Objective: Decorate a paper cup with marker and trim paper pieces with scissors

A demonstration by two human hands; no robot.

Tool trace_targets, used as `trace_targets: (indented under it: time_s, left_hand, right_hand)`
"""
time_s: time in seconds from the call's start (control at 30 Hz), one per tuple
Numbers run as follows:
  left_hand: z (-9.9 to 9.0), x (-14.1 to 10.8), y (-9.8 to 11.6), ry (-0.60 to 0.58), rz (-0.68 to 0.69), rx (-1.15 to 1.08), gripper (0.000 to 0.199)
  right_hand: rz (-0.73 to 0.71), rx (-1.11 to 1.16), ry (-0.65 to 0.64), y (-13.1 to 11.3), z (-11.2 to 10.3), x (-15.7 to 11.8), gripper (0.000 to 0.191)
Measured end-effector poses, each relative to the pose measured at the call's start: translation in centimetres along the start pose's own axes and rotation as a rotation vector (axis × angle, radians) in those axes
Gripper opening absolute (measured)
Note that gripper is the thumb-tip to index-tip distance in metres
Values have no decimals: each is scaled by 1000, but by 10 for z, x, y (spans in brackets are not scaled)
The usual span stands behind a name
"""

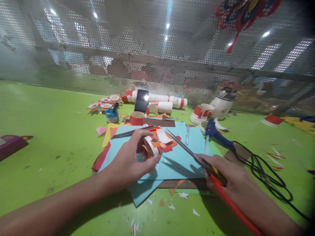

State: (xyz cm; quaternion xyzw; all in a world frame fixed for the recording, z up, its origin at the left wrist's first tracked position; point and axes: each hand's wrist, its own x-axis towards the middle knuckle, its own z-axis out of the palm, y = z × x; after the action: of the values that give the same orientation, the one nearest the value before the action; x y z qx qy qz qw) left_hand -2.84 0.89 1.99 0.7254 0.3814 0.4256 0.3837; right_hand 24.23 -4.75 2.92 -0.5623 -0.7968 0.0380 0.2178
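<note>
My left hand is closed in a pinch around a small white and red curved paper piece, which looks cut from a paper cup. A pair of scissors with red handles is in my right hand; the blades lie close together and point up and left, apart from the paper piece. Beneath both hands is light blue paper. Orange, white and red scraps lie just beyond my left fingertips. A dark utility knife rests behind that hand.
Behind the paper are a phone, white tubes, a blue jar and cut cups. A blue glue gun with a coiled black cord lies at right. Perforated metal borders the green table.
</note>
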Motion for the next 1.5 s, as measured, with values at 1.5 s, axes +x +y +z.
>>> trace_targets:
  time_s: [1.5]
  left_hand:
    - [-5, 8, 5, -16, -192, -356, 57]
  right_hand:
    - [-22, 58, 100, 1, 14, 1, 28]
